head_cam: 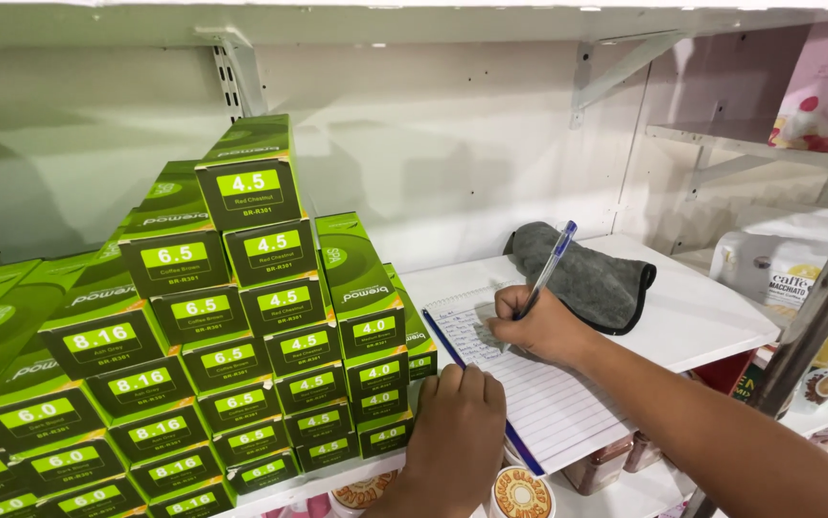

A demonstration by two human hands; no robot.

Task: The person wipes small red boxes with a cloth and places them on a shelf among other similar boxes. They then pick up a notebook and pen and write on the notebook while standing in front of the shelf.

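My right hand (538,326) grips a blue pen (548,269), tip on the lined notepad (548,403) lying on the white shelf (701,317); only some top lines are written, most of the page is empty. My left hand (457,422) lies flat, fingers open, on the pad's edge beside stacked green boxes (270,317), all closed, contents unseen.

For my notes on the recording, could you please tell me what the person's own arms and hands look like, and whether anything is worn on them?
Both are bare. The left hand shows no ring, glove or watch on what is in view, and its wrist runs out of frame. The right hand is likewise bare, and the right forearm has no sleeve, band or watch as far as the picture's edge. Nails look short and plain.
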